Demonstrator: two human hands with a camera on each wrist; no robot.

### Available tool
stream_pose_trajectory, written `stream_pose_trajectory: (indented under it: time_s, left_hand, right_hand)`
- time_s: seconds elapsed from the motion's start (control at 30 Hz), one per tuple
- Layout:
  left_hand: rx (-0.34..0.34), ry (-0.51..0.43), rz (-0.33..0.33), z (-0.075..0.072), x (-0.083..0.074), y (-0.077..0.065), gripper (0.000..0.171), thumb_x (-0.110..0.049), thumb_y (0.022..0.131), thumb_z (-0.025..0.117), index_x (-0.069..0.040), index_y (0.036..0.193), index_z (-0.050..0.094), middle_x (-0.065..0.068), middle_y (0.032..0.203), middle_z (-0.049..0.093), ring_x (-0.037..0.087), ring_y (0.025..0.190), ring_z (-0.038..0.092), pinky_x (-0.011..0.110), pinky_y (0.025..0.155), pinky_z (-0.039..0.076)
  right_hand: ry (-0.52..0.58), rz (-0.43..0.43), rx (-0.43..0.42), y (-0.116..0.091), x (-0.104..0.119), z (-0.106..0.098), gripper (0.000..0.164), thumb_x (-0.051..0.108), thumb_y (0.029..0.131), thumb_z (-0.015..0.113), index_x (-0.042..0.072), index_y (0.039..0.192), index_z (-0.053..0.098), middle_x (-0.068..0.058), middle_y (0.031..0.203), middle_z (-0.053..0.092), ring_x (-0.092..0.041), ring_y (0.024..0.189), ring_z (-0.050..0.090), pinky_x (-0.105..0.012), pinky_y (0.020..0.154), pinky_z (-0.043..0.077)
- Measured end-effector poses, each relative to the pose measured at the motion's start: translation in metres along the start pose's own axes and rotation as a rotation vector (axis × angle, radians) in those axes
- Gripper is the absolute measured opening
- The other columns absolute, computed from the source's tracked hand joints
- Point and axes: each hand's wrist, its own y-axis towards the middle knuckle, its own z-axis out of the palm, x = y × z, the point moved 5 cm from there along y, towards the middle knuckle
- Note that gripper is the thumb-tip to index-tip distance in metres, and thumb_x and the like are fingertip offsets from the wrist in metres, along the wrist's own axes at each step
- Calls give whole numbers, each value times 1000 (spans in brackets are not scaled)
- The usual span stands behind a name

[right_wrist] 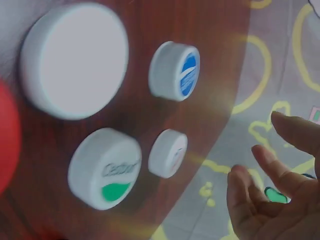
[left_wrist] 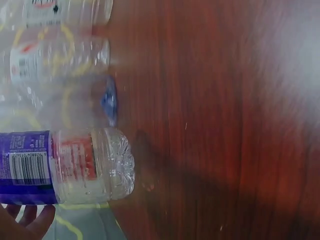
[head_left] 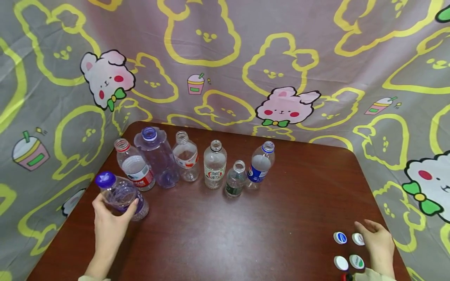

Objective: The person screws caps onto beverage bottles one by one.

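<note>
My left hand [head_left: 109, 223] grips a clear plastic bottle [head_left: 121, 195] with a purple label and a purple cap [head_left: 105, 179], at the table's left side. In the left wrist view the bottle's ridged base [left_wrist: 120, 165] shows; whether it touches the table I cannot tell. At the right, my right hand [head_left: 379, 242] hovers beside several bottle caps with loosely bent fingers and nothing in them. Closest to it is a small white cap [head_left: 358, 239]. Near that lie a blue-printed cap [head_left: 340, 237], a green-and-white cap [head_left: 356, 262] and a plain white cap [head_left: 341, 263].
Uncapped bottles stand toward the back: a red-labelled bottle [head_left: 135, 168], a large purple-tinted bottle [head_left: 159, 160], a bottle with a white-and-red label [head_left: 186, 158], a clear bottle [head_left: 215, 166], a small bottle [head_left: 235, 179] and a blue-labelled bottle [head_left: 260, 166]. A patterned curtain [head_left: 225, 78] surrounds the table.
</note>
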Motion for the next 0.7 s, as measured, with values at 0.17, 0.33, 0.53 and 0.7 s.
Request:
stream_pose_trajectory:
  time_s: [0.17,0.33,0.53,0.7]
  left_hand:
    - [-41,-1,-60,-8,14,20,82,-18,76,77,-1,140,28,30,133,43,49,125,42,58,103,31]
    - [-64,18,-67,-9,23,31,84,-20,78,75,-2,143,25,31,136,41,49,128,40,60,106,29]
    - [-55,23,-101,-7,30,37,84,-23,81,73,-3,145,23,30,139,39,49,130,38,61,109,28]
    - [-50,9,-107,-6,33,41,84,-23,82,72,-2,145,22,31,140,37,49,131,36,58,111,26]
  right_hand:
    - [-47,12,44,1,-11,5,54,31,93,54,-12,126,47,-36,131,45,-53,115,45,-53,88,38]
    - [-58,16,32,1,-18,9,52,28,92,55,-13,124,48,-37,130,46,-52,112,47,-52,86,38]
    - [-42,-3,-46,1,-23,7,47,23,89,59,-13,119,52,-36,122,52,-52,109,47,-50,82,37]
    - [-58,6,-6,0,-27,9,50,22,88,59,-15,120,48,-38,125,48,-55,113,39,-54,90,34]
